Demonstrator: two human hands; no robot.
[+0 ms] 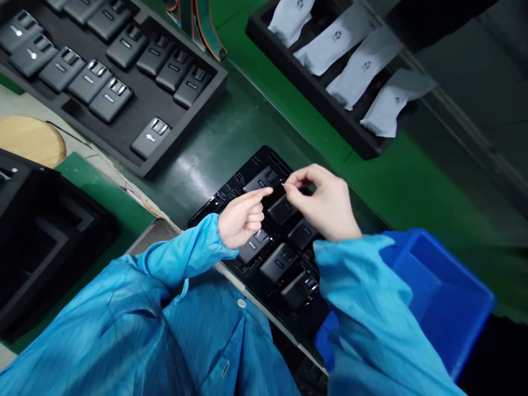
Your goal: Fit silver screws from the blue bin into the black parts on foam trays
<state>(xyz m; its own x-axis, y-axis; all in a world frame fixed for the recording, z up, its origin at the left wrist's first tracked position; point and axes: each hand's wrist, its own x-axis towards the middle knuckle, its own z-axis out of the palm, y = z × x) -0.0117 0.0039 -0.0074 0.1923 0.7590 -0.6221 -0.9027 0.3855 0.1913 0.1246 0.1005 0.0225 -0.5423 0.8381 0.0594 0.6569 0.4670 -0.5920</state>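
My right hand [324, 201] is in a pinch, thumb and forefinger closed on a tiny pale piece [284, 185] too small to name. Facing it, my left hand [243, 217] has its forefinger stretched out and the other fingers curled in; whether they hold anything is hidden. Both hands are over a shiny black tray [264, 151] with several dark rectangular devices in its slots. One device [259, 181] lies just beyond the left fingertip, another [282, 210] below the pinch. Nearer to me sit a third device [253, 247] and a fourth [278, 262].
A foam tray [181, 132] of similar grey devices stands at the upper left. White pouches [355, 66] lie in a black tray [284, 66] at the upper right. An open blue bin [445, 297] is by my right sleeve, black cases [49, 236] at far left.
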